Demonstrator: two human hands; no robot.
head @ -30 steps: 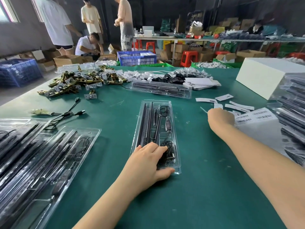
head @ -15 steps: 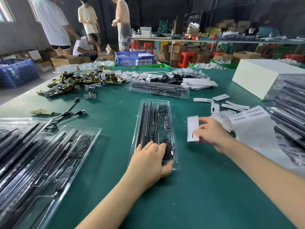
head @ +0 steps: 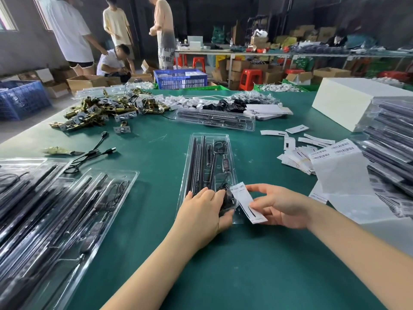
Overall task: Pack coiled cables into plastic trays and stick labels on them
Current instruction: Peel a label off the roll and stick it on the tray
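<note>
A clear plastic tray [head: 230, 153] lies lengthwise in the middle of the green table, holding black rods, a small controller and a coiled black cable [head: 226, 199] at its near end. My left hand [head: 202, 214] grips the tray's near end, fingers over the top and thumb at the near edge. My right hand [head: 278, 205] pinches a white label [head: 244, 201] between thumb and fingers, right beside the tray's near right corner. The label overlaps that corner.
Packed trays are stacked at the left [head: 55, 209] and far right [head: 388, 139]. Loose labels [head: 297, 153] and barcode sheets [head: 335, 173] lie to the right. Another tray [head: 214, 118], brass hardware [head: 96, 110], a loose black cable [head: 93, 151] and a white box [head: 348, 101] sit farther back. People stand beyond the table.
My right hand picked a white label from the pile at the right and carried it left and nearer, down to the tray's near right corner. My left hand stayed on the tray's near end.
</note>
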